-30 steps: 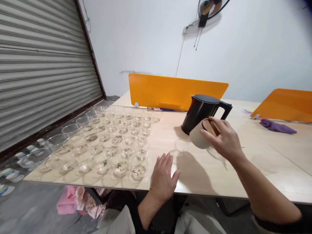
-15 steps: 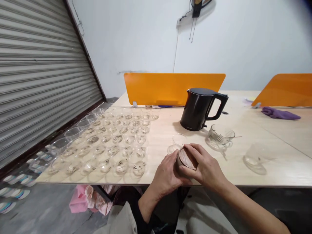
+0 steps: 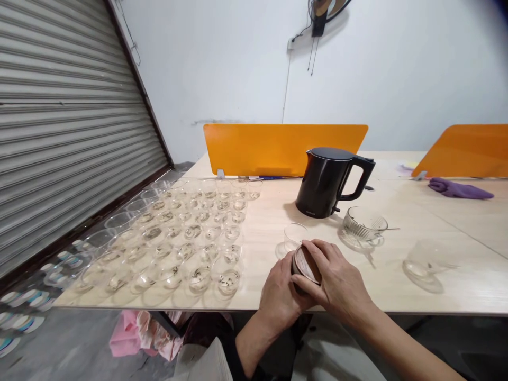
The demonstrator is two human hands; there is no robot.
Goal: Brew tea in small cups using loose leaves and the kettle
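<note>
Both hands hold a small round canister with a wood-grain top [image 3: 307, 266], tilted toward me near the table's front edge. My left hand [image 3: 280, 288] wraps round its lower side. My right hand [image 3: 340, 280] grips the top's rim between thumb and fingers. Whether the top is loose from the body I cannot tell. Just beyond the canister stands a clear cup [image 3: 294, 235]. A ribbed glass bowl [image 3: 362, 226] with a thin stick across its rim sits to the right, holding dark bits. Behind them stands a black electric kettle [image 3: 320, 185], handle to the right.
Rows of clear cups [image 3: 198, 275] with dark bits in them cover the table's left side. A transparent vessel [image 3: 423, 270] stands at right, near a purple cloth [image 3: 458, 189]. Orange dividers [image 3: 281, 150] line the back. Stacked lidded tubs [image 3: 24, 323] are on the floor at left.
The view has tilted up slightly, so everything sits a little lower in the picture. Both hands still grip the canister, which has turned slightly.
</note>
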